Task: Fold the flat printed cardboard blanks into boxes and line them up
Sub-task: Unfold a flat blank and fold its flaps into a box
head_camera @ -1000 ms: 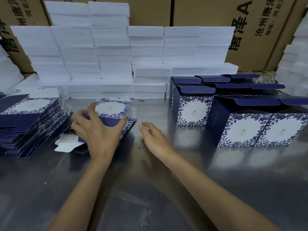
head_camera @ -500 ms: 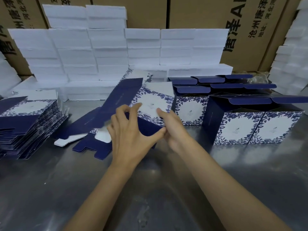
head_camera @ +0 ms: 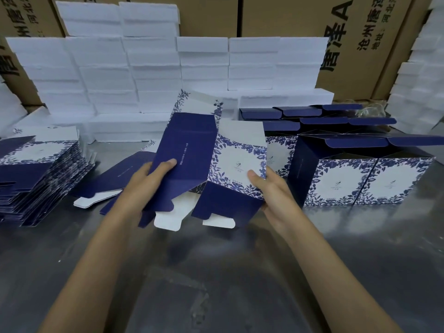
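Blank (head_camera: 211,164) half-opened, held tilted above the surface (head_camera: 216,272) – left hand (head_camera: 144,188) grips its navy panel, thumb on top | right hand (head_camera: 271,195) pinches the floral panel's edge | another blank (head_camera: 115,174) flat just left | flat stack (head_camera: 36,179) far left | folded boxes (head_camera: 348,169) lined up right – white boxes (head_camera: 156,75) behind.

Table (head_camera: 216,284): grey reflective metal.
Back: stacked white foam blocks (head_camera: 153,68).
Behind them: brown cartons (head_camera: 283,18) with black printed characters.
Light: soft, even.
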### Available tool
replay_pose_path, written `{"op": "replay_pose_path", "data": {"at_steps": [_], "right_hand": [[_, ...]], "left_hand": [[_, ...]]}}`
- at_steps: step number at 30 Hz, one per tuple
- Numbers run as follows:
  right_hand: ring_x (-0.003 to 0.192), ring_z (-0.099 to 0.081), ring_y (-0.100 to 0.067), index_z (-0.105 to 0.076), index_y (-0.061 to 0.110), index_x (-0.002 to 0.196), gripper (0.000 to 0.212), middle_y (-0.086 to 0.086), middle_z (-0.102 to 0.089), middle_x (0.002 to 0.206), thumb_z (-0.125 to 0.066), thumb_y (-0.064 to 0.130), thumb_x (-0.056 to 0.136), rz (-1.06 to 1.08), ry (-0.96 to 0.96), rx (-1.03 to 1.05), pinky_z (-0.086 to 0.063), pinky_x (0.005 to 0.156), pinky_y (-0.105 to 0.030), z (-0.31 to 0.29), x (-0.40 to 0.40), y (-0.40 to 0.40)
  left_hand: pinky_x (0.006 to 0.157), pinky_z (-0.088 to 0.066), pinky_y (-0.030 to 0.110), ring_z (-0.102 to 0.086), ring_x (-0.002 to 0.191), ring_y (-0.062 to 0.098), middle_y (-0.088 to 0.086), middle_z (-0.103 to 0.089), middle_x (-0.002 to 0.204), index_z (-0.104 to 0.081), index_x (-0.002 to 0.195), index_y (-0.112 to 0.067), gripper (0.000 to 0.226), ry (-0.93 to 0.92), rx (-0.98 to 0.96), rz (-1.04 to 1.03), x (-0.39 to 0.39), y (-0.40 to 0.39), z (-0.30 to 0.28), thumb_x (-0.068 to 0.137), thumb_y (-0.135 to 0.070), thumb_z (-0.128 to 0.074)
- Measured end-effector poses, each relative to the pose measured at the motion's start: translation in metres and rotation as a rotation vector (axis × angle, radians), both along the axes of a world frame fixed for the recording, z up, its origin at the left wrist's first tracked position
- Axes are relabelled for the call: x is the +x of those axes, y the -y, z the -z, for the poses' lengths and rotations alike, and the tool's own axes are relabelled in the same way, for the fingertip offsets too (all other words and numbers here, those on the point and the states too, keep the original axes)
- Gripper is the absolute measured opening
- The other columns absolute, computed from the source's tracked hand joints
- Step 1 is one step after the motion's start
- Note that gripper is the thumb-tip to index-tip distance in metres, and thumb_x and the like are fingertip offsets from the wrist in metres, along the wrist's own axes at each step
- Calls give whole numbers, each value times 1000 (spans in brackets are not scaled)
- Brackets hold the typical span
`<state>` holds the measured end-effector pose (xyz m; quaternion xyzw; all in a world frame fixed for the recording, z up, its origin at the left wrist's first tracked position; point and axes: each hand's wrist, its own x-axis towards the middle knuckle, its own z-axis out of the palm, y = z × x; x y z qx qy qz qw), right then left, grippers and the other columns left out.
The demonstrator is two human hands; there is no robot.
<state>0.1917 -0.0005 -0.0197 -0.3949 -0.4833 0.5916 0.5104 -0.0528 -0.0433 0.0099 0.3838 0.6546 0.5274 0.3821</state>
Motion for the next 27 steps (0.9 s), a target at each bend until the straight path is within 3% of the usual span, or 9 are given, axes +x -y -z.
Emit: {"op": "replay_pose_path", "data": {"at_steps": [3, 6, 12, 15, 18, 20, 22, 23, 27], "right_hand": [[110, -70, -12, -62, 18, 131, 28, 5, -74, 121, -54, 14, 105, 18, 38, 14, -58, 84, -24, 3, 2, -1], [114, -68, -16, -57, 18, 136, 33, 1, -71, 126, -57, 22, 104, 66, 87, 23, -56, 98, -35, 5, 4, -2], [127, -56, -7, -41, 43, 147, 51, 20, -57, 141, -53, 56, 99, 6, 201, -13, -47, 109, -40, 13, 1, -2], [124, -54, -1, -33, 51, 149, 54, 34, -50, 138, -46, 64, 98, -58, 230, -90, -48, 96, -31, 14, -1, 0], [97, -64, -6, -17, 52, 154, 64, 37, -44, 132, -41, 69, 97, -106, 354, -141, -57, 60, -28, 13, -5, 5], [91, -65, -6, -10, 46, 159, 69, 35, -38, 135, -37, 68, 98, -78, 477, -57, -62, 70, -33, 14, -9, 5], [124, -59, -14, -17, 41, 159, 67, 26, -42, 149, -36, 66, 100, -60, 460, 9, -51, 105, -41, 17, -13, 3], [133, -54, -19, -28, 39, 158, 65, 17, -45, 153, -36, 67, 100, -77, 405, -4, -44, 112, -43, 17, -16, 3], [100, -72, -16, -62, 30, 137, 86, 6, -73, 118, -23, 87, 86, -297, 88, -174, -57, 89, -43, 1, -17, 9]], "left_hand": [[44, -50, 23, -69, 56, 13, -2, -77, 85, -76, 103, -24, 27, 230, -69, 198, -5, 3, 1, 83, -42, -75], [44, -50, 21, -70, 58, 12, -2, -77, 92, -75, 108, -29, 22, 286, -9, 276, -6, 3, 6, 87, -34, -72], [48, -52, 23, -73, 73, 11, -4, -75, 112, -72, 115, -39, 29, 330, 58, 335, -4, 5, 7, 86, -37, -72], [51, -53, 23, -74, 84, 9, -8, -73, 118, -67, 121, -45, 35, 358, 127, 339, -3, 6, 4, 86, -41, -70], [47, -51, 21, -74, 78, 7, -13, -75, 110, -72, 115, -44, 30, 447, 153, 284, 3, 7, 3, 88, -54, -65], [48, -52, 21, -74, 81, 7, -14, -73, 116, -69, 121, -44, 32, 508, 196, 319, 8, 5, 5, 96, -54, -53], [58, -56, 23, -73, 94, 8, -15, -69, 126, -65, 126, -47, 32, 517, 224, 378, 12, 3, 7, 98, -51, -48], [62, -58, 23, -72, 101, 7, -16, -66, 129, -63, 127, -49, 32, 509, 225, 407, 13, 3, 9, 98, -50, -49], [89, -56, 26, -53, 131, 4, -23, -48, 147, -49, 136, -58, 41, 334, 203, 569, 20, -6, 14, 95, -54, -53]]}}
